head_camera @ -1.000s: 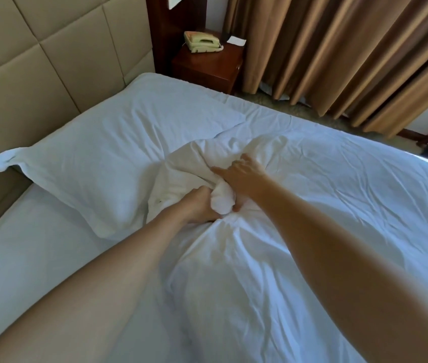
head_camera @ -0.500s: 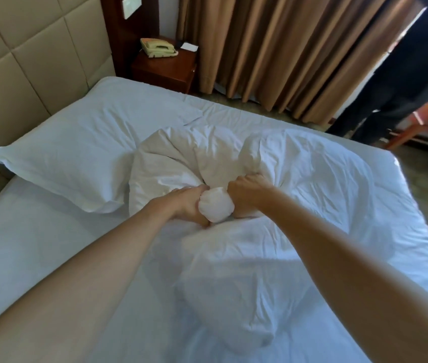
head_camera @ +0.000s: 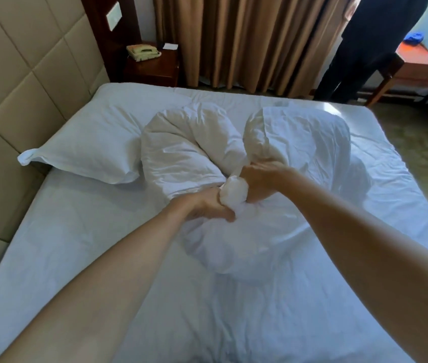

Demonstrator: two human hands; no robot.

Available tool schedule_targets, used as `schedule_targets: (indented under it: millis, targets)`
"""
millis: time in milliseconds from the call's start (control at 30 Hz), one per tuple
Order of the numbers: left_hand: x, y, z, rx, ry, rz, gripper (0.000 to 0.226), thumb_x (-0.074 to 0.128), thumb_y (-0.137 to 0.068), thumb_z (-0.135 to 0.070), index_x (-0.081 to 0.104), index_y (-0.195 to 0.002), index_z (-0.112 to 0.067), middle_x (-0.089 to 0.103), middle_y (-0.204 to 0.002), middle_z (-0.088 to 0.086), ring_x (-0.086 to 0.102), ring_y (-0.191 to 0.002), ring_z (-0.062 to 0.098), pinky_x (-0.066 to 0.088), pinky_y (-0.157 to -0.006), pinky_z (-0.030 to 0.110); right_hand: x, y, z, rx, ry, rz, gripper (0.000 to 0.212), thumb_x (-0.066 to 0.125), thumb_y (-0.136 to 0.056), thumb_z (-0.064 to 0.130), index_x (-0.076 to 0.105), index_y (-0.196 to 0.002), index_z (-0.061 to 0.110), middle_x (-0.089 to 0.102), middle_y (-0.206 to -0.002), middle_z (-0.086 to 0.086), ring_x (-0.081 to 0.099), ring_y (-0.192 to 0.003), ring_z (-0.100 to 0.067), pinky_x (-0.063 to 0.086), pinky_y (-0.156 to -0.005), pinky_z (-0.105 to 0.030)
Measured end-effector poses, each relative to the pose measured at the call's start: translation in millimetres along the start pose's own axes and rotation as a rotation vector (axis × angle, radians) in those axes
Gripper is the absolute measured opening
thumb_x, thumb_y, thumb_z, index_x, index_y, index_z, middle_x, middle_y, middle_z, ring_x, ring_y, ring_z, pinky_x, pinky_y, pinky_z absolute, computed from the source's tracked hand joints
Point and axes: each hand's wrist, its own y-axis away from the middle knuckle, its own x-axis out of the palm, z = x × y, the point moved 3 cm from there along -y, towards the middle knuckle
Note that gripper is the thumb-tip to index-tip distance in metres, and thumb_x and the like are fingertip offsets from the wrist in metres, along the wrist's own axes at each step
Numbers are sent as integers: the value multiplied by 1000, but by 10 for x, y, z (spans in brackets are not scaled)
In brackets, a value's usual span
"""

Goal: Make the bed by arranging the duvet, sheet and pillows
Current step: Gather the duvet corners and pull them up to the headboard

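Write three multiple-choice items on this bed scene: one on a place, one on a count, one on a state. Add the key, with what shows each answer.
1. Where is the telephone?
A. on the nightstand beside the headboard
B. on the pillow
C. on the floor

2. How many pillows lie flat against the headboard?
A. none
B. one
C. three

3. How is the duvet?
A. spread flat
B. folded in a neat square
C. bunched up, gripped in both hands

Key: 1 A, the phone sits on the dark wooden nightstand. 2 B, a single pillow lies there. 3 C, the left hand and right hand each have a grip on a twisted wad of it.
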Motion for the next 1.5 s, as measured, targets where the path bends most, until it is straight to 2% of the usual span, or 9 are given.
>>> schedule_targets:
  millis: [67,200,400,567,867,967,1100,1300,1500]
  targets:
    - [109,134,32,-1,-17,-50,91,85,-50,-36,52,-134,-31,58,-125,-5,57,-116,18,47,-100,35,112,104,66,2,-46,24,54,71,-75,50,64,-121,23,68,-118,-2,65,-108,-21,51,-84,-30]
    - [395,289,35,-63,-59,-84,63,83,-47,-44,64,-107,-38,68,-110,-8,65,-99,15,53,-92,39,331,426,101,5,-144,51,65,73,-74,44,54,-133,23,63,-126,0,61,-114,-23,51,-93,-36]
    - [1267,421,-402,-60,-172,4,51,79,-52,-43,68,-101,-34,70,-96,-10,66,-89,12,56,-82,34,917,1194,-298,117,-146,163,50,70,-61,40,64,-106,19,66,-92,-2,64,-83,-23,53,-74,-32]
    - [2425,542,-934,-12,-223,12,48,76,-49,-38,69,-94,-28,72,-92,-5,68,-83,16,59,-78,38,1653,2105,-779,146,-176,211,33,73,-64,32,66,-93,19,62,-79,0,61,-76,-21,45,-60,-27]
    - [3895,729,-1490,-45,-396,21,25,72,-61,-37,57,-72,-19,63,-71,-1,63,-71,23,42,-58,28,2734,3046,-1442,114,-170,334,57,80,-70,40,63,-121,20,68,-112,-2,63,-96,-21,53,-81,-30]
    - [4038,757,-1673,-11,-585,-16,29,66,-66,-33,58,-89,-17,64,-84,1,61,-78,25,41,-66,30,2811,3175,-1591,117,-193,350,71,84,-68,41,57,-129,18,64,-121,-3,62,-107,-22,49,-88,-28]
    - [4193,743,-1770,50,-772,-32,28,63,-74,-28,50,-97,-18,61,-99,7,60,-97,30,39,-72,34,2910,3238,-1646,111,-153,389,68,83,-71,39,54,-128,16,59,-122,-3,57,-104,-21,42,-78,-28]
    - [4288,563,-1730,115,-710,61,45,63,-85,-38,54,-126,-22,59,-126,2,53,-119,25,33,-96,37,3074,3003,-1698,76,-97,410,34,69,-85,21,65,-116,7,64,-105,-5,62,-95,-23,51,-87,-31]
    - [3969,458,-1608,24,-521,-61,25,60,-86,-31,65,-109,-22,65,-117,4,60,-109,26,48,-95,39,2967,2727,-1634,49,-176,259,25,59,-84,15,65,-109,13,68,-109,-4,66,-97,-24,55,-87,-34]
